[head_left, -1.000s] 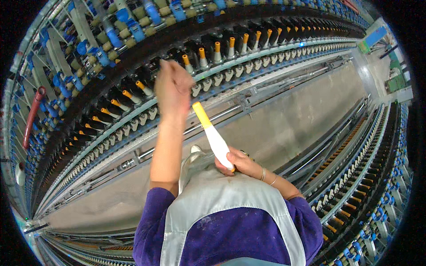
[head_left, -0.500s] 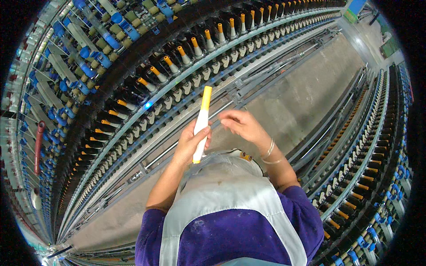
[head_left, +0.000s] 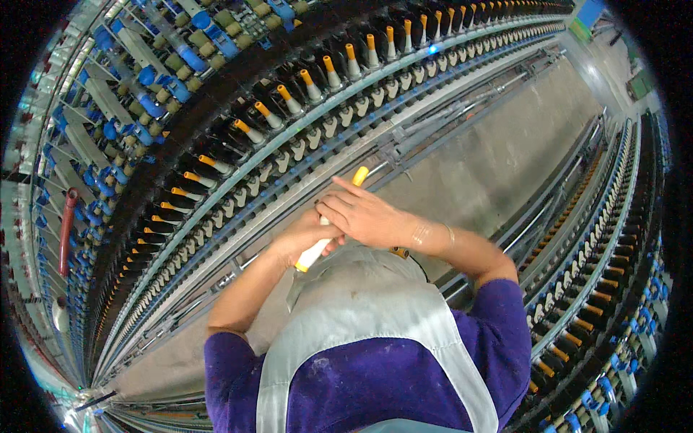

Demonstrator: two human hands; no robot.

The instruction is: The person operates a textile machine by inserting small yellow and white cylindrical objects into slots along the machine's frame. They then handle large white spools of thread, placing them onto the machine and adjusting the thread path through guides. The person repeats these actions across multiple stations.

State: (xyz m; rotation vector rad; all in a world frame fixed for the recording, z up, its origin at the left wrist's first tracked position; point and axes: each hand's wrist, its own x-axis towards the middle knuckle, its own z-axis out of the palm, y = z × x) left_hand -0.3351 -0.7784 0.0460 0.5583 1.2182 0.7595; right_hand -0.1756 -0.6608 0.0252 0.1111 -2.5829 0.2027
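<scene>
The person holds a white bobbin [head_left: 315, 251] with yellow ends in front of the chest, above the upper edge of a grey apron [head_left: 375, 317] worn over a purple shirt. The left hand [head_left: 307, 234] is wrapped around the lower part of the bobbin, fingers curled shut on it, with the lower yellow end poking out below the fist. The right hand [head_left: 368, 216] lies over the bobbin's middle and over the left hand, its fingers [head_left: 339, 198] stretched out nearly flat and close together, pressing on the white body rather than curling round it. The upper yellow tip [head_left: 359, 175] sticks out beyond the right fingers, tilted up and to the right. Behind the hands runs a long spinning frame [head_left: 303, 144] with a row of yellow-topped bobbins [head_left: 310, 85] standing along it; a second frame [head_left: 599, 252] lines the right side of the grey floor aisle [head_left: 498, 144].
</scene>
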